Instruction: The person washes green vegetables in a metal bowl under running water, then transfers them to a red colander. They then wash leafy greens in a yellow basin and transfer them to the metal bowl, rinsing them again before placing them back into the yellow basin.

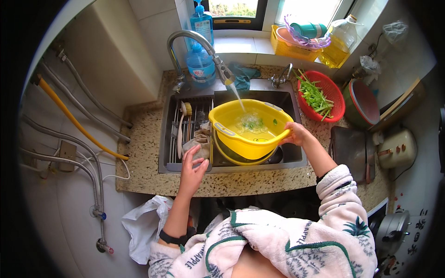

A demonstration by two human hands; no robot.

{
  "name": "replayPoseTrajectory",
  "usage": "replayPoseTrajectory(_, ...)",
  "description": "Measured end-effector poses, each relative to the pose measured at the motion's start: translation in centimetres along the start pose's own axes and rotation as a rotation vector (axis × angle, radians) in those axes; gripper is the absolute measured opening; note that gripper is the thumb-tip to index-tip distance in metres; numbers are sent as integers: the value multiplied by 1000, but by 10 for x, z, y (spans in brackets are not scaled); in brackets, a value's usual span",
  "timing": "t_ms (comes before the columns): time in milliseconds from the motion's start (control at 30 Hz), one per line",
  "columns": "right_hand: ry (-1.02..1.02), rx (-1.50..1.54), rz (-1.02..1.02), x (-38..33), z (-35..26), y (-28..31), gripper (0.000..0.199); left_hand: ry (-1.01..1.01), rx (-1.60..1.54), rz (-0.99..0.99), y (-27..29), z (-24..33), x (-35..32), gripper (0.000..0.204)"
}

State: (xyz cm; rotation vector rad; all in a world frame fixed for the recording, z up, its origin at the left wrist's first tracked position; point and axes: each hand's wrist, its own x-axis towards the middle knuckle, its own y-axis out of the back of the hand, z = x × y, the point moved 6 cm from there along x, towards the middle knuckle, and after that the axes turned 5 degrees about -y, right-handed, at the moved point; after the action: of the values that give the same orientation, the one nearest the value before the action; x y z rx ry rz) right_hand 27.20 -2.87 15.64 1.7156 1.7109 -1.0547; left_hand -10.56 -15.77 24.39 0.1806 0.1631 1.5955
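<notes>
A yellow plastic basin point(250, 140) with grey-lined handle slots is held over the right part of the sink, slightly tilted. Its right rim is gripped by my right hand point(296, 134). Water streams from the faucet point(224, 72) into it, and bits of green vegetable point(252, 124) float in the bubbling water. Beneath sits another yellow vessel point(232, 159), mostly hidden. My left hand point(193, 169) hovers at the sink's front left, empty, fingers apart, close to a greyish cloth point(200, 140); whether they touch I cannot tell.
A red colander point(337, 95) of cut green stalks stands right of the sink point(290, 163). Brushes point(184, 111) lie on the left rack. Blue bottles point(200, 69) stand behind the faucet. At right are a dark board point(350, 150) and a pale green appliance point(397, 148).
</notes>
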Motion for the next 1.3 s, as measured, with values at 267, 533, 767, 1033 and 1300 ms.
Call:
replayPoseTrajectory(267,-10,154,-198,30,36,-15,38,-46,226,28,-9,5,40,69)
replayPoseTrajectory(533,27,191,-274,41,39,-50,38,-9,189,24,2,-7,38,74)
replayPoseTrajectory(767,26,238,-235,47,43,-56,43,125,93,84,26,-23,14,68)
replayPoseTrajectory(1033,-88,370,-317,42,66,-85,51,249,49,133,47,-32,-21,59)
replayPoseTrajectory(1300,-427,465,-429,50,128,-88,38,383,-56,228,56,-28,-52,56)
